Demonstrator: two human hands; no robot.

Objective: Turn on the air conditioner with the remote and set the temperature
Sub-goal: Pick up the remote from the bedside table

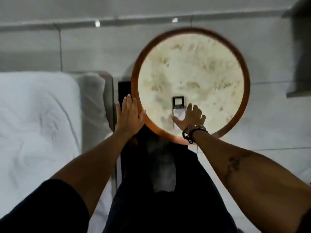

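Note:
A white remote with a dark-framed screen at its far end lies flat on a round side table, near the table's front edge. My right hand rests over the remote's near half with the fingers spread; the thumb lies to the remote's left. It covers the buttons, and no grip around the remote shows. My left hand is flat and open, its fingers together, pressed against the table's left rim. The air conditioner is not in view.
The table has a pale mottled top and a brown wooden rim. A bed with white sheets fills the left side, with a grey headboard between it and the table. A pale tiled floor lies to the right. My dark trousers hang below.

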